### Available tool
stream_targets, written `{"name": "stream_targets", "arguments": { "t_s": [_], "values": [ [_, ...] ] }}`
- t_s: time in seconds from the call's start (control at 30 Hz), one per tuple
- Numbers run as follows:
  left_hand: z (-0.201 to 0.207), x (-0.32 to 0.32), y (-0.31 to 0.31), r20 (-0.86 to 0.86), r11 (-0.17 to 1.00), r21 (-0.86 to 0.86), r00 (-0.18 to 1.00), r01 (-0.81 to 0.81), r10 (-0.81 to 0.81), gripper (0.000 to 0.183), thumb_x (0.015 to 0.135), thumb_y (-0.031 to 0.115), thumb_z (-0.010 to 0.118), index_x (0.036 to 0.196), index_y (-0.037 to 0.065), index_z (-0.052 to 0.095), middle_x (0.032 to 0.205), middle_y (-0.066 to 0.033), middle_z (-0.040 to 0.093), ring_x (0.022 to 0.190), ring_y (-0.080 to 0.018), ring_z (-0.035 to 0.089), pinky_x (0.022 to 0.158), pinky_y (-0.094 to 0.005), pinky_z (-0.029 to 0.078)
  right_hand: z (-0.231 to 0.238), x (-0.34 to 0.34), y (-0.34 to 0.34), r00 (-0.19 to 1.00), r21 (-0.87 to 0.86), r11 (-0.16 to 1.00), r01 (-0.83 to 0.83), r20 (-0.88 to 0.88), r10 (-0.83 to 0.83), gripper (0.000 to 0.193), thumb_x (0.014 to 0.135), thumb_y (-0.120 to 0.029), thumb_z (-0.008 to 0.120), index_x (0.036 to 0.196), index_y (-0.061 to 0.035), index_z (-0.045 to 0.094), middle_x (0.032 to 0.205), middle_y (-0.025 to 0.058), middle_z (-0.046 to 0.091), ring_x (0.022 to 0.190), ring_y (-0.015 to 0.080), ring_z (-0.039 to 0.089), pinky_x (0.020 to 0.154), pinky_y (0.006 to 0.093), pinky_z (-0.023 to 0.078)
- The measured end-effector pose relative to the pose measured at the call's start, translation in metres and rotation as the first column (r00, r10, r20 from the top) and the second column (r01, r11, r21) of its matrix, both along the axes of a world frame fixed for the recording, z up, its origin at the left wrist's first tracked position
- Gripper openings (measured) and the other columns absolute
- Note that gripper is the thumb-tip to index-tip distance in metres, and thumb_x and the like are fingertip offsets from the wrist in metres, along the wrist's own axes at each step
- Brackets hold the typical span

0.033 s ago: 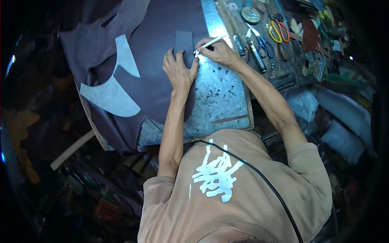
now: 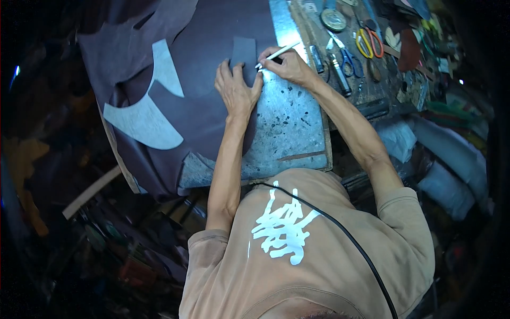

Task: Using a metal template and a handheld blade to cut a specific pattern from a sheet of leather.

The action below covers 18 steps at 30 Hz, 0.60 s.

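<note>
My left hand (image 2: pixel 237 93) lies on the dark brown leather sheet (image 2: pixel 204 69) with its fingers spread. Its fingertips press on the lower end of a small grey rectangular piece (image 2: pixel 244 49), whose lower part is hidden under them. Just right of that piece, my right hand (image 2: pixel 287 66) is closed round a white pen (image 2: pixel 281 51). The pen slants, its lower tip down by the leather's right edge, close to my left thumb. Left of my hands, a pale, curved pattern piece (image 2: pixel 143 125) with a pointed upper arm rests on the leather.
A speckled, blue-grey stone slab (image 2: pixel 289 125) lies under the leather. On the cluttered bench to the right are blue-handled scissors (image 2: pixel 348 64), scissors with yellow and orange handles (image 2: pixel 369 45), a roll of tape (image 2: pixel 333 19) and a dark cylindrical tool (image 2: pixel 341 77). A black cable (image 2: pixel 348 236) crosses my shirt.
The whole view has shifted slightly. My left hand still rests on the grey piece and my right hand still grips the pen beside it.
</note>
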<state>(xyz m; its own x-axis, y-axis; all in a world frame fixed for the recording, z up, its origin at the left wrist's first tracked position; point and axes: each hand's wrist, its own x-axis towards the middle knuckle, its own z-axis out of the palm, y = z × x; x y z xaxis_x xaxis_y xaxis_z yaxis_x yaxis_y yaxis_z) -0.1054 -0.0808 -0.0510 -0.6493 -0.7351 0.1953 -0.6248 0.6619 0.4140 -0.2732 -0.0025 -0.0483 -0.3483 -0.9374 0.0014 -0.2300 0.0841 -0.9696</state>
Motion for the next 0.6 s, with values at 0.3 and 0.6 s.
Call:
{"name": "stream_targets", "arguments": {
  "t_s": [0.3,0.6],
  "values": [
    [-0.009,-0.003,-0.006,-0.022,1.000,0.006,1.000,-0.013,0.013,0.058,0.076,0.041,0.070,0.121,0.006,0.060,0.139,-0.0229,0.047,0.133,-0.0430,0.037,0.109,-0.0574,0.025,-0.004,-0.004,-0.021,0.986,0.038,0.992,-0.123,-0.113,0.126,0.025,0.088,-0.023,0.064,0.097,-0.0010,0.072,0.085,0.0135,0.071,0.080,0.0200,0.066,0.071,0.0337,0.052],
    [-0.007,-0.003,-0.002,-0.042,1.000,0.015,0.999,-0.010,0.010,0.057,0.075,0.041,0.070,0.120,0.006,0.061,0.138,-0.0236,0.048,0.133,-0.0437,0.037,0.109,-0.0588,0.025,-0.002,-0.008,-0.014,0.990,0.164,0.978,-0.130,-0.034,0.137,0.021,0.091,-0.016,0.057,0.094,0.0003,0.071,0.082,0.0071,0.069,0.076,0.0125,0.064,0.072,0.0269,0.050]
  ]
}}
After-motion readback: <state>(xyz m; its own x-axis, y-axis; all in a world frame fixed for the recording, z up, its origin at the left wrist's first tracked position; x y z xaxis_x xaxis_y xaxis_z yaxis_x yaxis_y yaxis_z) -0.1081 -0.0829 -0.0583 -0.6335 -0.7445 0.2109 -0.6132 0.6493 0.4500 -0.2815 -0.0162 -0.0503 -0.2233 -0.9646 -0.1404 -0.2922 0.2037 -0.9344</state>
